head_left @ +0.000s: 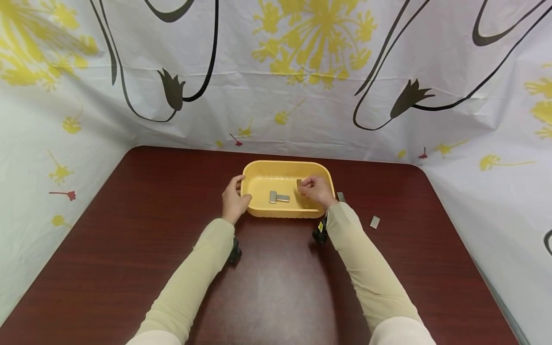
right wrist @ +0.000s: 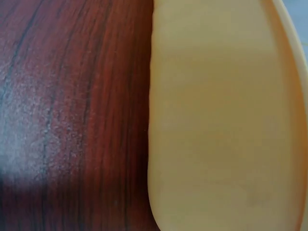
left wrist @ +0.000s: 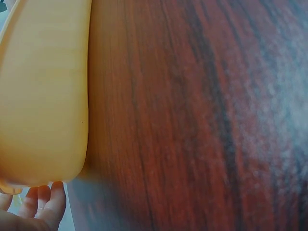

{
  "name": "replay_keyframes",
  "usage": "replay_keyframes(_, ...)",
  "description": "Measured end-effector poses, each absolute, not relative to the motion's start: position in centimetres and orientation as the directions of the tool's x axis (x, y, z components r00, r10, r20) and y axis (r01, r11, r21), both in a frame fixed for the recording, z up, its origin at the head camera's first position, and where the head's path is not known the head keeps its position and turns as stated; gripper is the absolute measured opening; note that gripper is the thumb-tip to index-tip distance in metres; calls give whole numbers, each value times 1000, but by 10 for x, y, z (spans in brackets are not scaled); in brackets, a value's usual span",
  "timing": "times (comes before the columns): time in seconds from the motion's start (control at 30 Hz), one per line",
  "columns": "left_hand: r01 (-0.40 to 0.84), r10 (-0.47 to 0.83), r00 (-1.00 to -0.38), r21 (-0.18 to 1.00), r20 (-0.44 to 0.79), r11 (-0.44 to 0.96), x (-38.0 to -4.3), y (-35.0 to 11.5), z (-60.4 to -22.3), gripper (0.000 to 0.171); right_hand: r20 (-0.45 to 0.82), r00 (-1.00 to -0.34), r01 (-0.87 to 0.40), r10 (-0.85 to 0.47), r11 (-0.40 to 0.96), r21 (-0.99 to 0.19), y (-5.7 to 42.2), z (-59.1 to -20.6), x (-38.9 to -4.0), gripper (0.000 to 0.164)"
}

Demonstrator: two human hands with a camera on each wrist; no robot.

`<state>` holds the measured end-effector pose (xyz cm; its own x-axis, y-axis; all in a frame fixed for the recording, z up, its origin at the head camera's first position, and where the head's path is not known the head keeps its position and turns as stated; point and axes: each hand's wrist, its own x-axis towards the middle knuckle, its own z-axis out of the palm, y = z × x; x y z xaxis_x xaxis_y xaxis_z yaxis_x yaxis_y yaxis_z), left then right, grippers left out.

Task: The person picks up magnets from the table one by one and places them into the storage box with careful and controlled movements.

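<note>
A yellow plastic tray (head_left: 286,213) with rounded corners stands toward the back of the table. My left hand (head_left: 234,201) holds its left end, thumb at the near corner and fingers along the side. The left wrist view shows those fingers (left wrist: 57,199) bent against the tray's end. Over the right part of the tray, my right hand (head_left: 317,190) pinches a small brownish rectangular block (head_left: 299,183) between thumb and fingers. Two small metallic blocks lie on the tray floor: one upright in view (head_left: 273,197), the other sideways (head_left: 282,198) beside it. The right wrist view shows only the tray's outer wall (right wrist: 216,115) and table.
Another small grey block (head_left: 374,222) lies on the dark red-brown table (head_left: 276,297) to the right. A further grey block (head_left: 341,197) is partly hidden behind the right wrist. A patterned white cloth (head_left: 241,96) hangs behind the table and along its sides.
</note>
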<state>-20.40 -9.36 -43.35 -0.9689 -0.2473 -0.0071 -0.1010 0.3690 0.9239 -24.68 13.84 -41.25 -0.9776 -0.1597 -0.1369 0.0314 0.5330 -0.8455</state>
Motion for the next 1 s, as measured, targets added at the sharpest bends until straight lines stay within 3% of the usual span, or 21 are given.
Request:
replay_keyframes(0.47, -96, -245, -970, 923, -2, 372, -204, -94, -433, 56, -177, -969, 39, -172, 600, -799, 131, -415, -246, 14)
replay_keyframes(0.73, -104, -243, -970, 921, -10, 375, -204, -94, -435, 56, -116, -993, 69, -37, 616, -784, 133, -419, -249, 7)
replay_keyframes(1.0, -100, -239, -971, 921, -8, 376, -204, -93, -435, 56, -127, -991, 75, -47, 589, -804, 134, -423, -251, 8)
